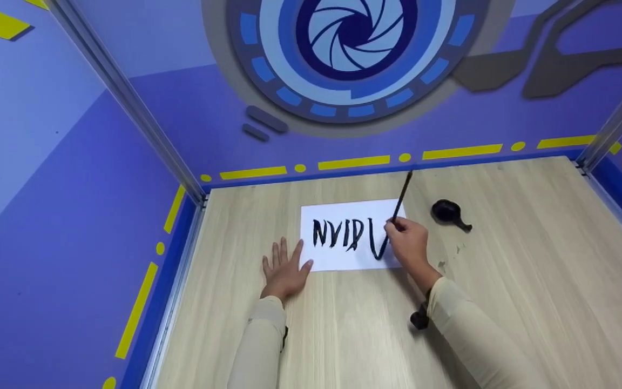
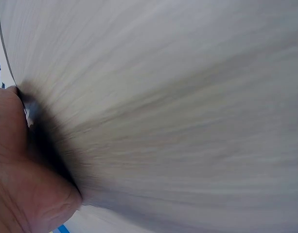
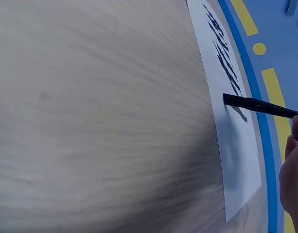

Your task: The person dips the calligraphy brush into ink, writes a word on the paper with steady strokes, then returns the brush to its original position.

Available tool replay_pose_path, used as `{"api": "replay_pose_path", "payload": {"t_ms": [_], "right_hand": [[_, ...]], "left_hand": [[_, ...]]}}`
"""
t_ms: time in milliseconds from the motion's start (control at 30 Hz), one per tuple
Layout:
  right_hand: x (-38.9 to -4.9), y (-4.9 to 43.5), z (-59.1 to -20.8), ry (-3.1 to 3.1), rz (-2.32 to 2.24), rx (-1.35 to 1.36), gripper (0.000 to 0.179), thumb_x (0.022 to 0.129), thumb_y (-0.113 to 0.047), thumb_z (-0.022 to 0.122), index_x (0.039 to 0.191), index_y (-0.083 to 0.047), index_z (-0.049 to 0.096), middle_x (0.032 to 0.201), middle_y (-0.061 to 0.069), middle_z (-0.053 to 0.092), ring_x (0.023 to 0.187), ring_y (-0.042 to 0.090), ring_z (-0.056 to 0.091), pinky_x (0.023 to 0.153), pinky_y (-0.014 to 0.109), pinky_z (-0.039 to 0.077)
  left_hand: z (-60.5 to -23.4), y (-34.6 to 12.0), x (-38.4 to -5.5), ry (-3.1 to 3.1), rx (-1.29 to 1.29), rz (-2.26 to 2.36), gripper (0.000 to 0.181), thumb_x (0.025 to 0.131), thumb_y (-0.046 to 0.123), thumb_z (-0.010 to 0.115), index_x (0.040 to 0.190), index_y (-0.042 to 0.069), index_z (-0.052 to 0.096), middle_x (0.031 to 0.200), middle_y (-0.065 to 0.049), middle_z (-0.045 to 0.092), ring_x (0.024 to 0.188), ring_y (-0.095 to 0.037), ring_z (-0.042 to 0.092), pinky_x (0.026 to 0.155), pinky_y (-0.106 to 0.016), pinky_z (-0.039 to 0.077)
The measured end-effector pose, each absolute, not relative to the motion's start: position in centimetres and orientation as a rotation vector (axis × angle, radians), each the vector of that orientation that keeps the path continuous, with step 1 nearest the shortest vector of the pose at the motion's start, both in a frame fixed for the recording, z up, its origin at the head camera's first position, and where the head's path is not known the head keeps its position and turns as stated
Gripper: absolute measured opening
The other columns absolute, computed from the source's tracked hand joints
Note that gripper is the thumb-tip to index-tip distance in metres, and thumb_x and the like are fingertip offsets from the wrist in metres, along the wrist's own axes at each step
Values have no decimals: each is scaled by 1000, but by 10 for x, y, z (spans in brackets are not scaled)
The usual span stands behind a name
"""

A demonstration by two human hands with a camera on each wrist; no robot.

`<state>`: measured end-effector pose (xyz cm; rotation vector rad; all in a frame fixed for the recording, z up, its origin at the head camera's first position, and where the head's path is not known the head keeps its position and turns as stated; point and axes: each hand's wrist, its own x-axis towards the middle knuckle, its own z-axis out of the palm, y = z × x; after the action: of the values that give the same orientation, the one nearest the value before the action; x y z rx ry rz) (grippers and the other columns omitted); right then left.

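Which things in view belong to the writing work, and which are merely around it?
In the job:
brush, in the right hand
paper
left hand, at the paper's edge
black dish, probably

Merely around:
painted wall
metal posts

Pairs, singles and fours

From my remote station I count one left grip (image 1: pixel 285 273) and one right grip (image 1: pixel 411 243), two sleeves (image 1: pixel 259 346), one bench (image 1: pixel 343 335), one sheet (image 1: pixel 343 209), one brush (image 1: pixel 403 193) and one black dish (image 1: pixel 446 212). On the sheet I make out four letters (image 1: pixel 345 233) plus one further stroke (image 1: pixel 372 236). Along the back wall (image 1: pixel 181 108) I get four yellow bars (image 1: pixel 354 162) and four yellow dots (image 1: pixel 405 158).
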<state>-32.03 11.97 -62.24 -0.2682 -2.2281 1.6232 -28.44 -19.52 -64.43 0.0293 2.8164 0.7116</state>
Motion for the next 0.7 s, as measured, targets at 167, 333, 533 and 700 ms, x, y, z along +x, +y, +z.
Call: {"api": "replay_pose_path", "payload": {"t_ms": [167, 333, 533, 700], "right_hand": [[-319, 124, -619, -2141, 1723, -268, 14, 94, -10, 70, 93, -2, 82, 81, 9, 76, 66, 9, 67, 59, 19, 56], [-320, 129, -612, -2017, 1762, -235, 13, 94, -6, 70, 91, 0, 82, 78, 8, 76, 64, 14, 71, 60, 18, 58], [-317, 134, -605, -1994, 1779, -231, 14, 98, -10, 73, 95, 2, 81, 91, 25, 79, 73, 18, 75, 66, 15, 59], [-316, 138, -606, -2013, 1749, -250, 17, 98, -12, 75, 95, 4, 81, 95, 28, 80, 71, 6, 73, 68, 12, 58]], "left_hand": [[-642, -194, -284, 2810, 28, 642, 69, 111, 57, 40, 173, 32, 19, 182, -15, -7, 169, -41, -11, 131, -71, -8], [-644, -193, -285, 2802, 41, 666, 69, 112, 54, 41, 173, 30, 18, 182, -16, -8, 169, -42, -13, 131, -71, -11], [-644, -194, -285, 2809, 30, 662, 70, 112, 55, 40, 173, 30, 18, 182, -15, -8, 169, -41, -13, 131, -70, -11], [-643, -195, -283, 2813, 21, 672, 69, 112, 55, 41, 173, 32, 19, 183, -14, -8, 169, -40, -13, 132, -69, -11]]}}
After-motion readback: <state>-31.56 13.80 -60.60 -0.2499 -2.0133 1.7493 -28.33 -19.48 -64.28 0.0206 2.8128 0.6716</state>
